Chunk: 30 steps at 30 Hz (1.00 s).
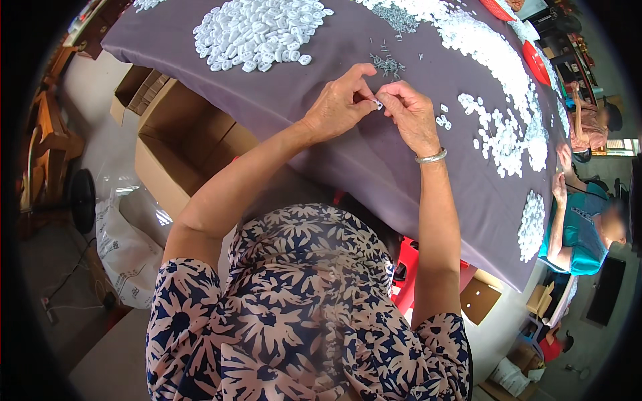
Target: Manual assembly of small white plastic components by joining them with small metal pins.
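Note:
Over the table edge, my left hand (340, 107) pinches a small white plastic piece (378, 105) between thumb and forefinger. My right hand (411, 115), with a bracelet on its wrist, is closed at the same piece, its fingertips against the right side. Whether a pin is also between those fingertips is hidden. Just beyond my hands lies a small heap of thin grey pins (388, 65). A few white pieces (443, 121) rest right of my right hand. Farther off at the left is a large pile of white oval pieces (261, 30).
A dark grey cloth (468, 194) covers the table. More white pieces (503, 137) spread along its right side, near red baskets (536, 63). An open cardboard box (164, 157) stands below the left edge. Across the table, a person in teal (582, 230) sits with hands raised.

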Tool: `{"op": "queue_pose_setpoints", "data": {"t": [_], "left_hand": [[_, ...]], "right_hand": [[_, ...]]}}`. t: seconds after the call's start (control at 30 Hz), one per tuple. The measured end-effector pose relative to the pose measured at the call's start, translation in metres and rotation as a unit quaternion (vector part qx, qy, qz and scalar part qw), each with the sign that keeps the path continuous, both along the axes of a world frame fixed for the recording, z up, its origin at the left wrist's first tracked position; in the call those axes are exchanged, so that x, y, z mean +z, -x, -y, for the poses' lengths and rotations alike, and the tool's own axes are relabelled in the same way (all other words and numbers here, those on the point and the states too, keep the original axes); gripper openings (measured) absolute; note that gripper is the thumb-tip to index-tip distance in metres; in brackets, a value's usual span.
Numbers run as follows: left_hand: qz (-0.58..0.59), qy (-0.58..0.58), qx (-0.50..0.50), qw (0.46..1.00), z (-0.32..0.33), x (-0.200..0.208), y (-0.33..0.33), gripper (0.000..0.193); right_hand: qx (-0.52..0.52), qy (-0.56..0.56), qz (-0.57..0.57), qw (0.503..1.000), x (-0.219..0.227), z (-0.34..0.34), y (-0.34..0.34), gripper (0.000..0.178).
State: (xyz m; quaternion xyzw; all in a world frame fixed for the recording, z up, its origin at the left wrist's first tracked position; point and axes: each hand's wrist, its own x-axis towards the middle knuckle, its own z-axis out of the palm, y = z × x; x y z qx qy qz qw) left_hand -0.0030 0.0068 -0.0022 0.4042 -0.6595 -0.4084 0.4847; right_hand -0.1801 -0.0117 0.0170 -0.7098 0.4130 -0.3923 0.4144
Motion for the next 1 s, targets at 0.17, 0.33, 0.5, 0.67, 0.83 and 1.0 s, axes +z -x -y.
{"op": "queue_pose_setpoints", "data": {"t": [0.17, 0.33, 0.5, 0.67, 0.83, 1.0], "left_hand": [[0.007, 0.005, 0.020, 1.000, -0.002, 0.001, 0.002, 0.051], [0.040, -0.011, 0.066, 0.997, -0.004, 0.007, 0.004, 0.050], [0.033, 0.018, 0.103, 0.994, -0.001, 0.002, 0.012, 0.052], [0.031, 0.030, 0.139, 0.989, 0.001, -0.006, 0.009, 0.034], [0.075, 0.075, 0.093, 0.990, 0.006, -0.009, 0.009, 0.038], [0.055, -0.003, 0.065, 0.996, 0.003, -0.004, 0.010, 0.056]], "right_hand": [[-0.009, 0.038, -0.005, 0.999, -0.005, 0.000, -0.001, 0.008], [-0.015, 0.133, -0.068, 0.989, -0.009, 0.005, -0.003, 0.008], [-0.041, 0.214, -0.120, 0.969, -0.002, 0.004, -0.007, 0.004], [-0.043, 0.237, -0.098, 0.966, -0.003, 0.004, -0.013, 0.006], [-0.054, 0.246, -0.111, 0.961, -0.005, 0.004, -0.007, 0.004], [-0.046, 0.178, -0.062, 0.981, 0.002, -0.001, 0.003, 0.006]]}}
